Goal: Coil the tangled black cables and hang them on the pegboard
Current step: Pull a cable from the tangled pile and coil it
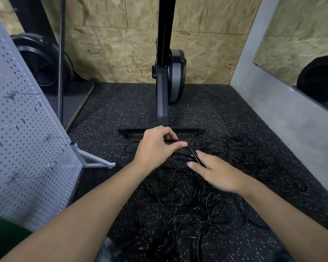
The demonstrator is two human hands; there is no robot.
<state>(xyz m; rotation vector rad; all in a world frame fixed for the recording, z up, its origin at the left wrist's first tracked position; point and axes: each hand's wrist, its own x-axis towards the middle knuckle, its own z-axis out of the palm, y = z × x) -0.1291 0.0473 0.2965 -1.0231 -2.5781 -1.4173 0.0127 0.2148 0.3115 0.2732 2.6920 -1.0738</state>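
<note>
Pegboard: the grey pegboard (23, 129) stands upright at my far left, its holed face slanting across that side of the view. I see no coil hanging on it.
Pegboard foot: a pale metal foot (95, 159) juts from its lower edge onto the floor (121, 106), well apart from the cables.
Fan: a round black fan (44, 63) sits behind the pegboard, against the chipboard wall (112, 53).
Left grip: my left grip (155, 146) is closed, fingers curled, thumb and fingertips pinching one strand at the far edge of the heap. The strand comes out to the right of my thumb.
Machine: a black exercise machine (163, 103) stands just beyond my left grip, its crossbar flat on the floor.
Black cables: the black cables (197, 201) lie as a loose, tangled heap on the speckled floor, spread under both forearms and out to the right. None is coiled.
Right grip: my right grip (218, 173) rests low on the heap, holding a thicker dark strand between thumb and forefinger. That strand runs up and left to just under my left thumb.
Mirror: a mirror (301, 44) leans on the grey wall at far right.
</note>
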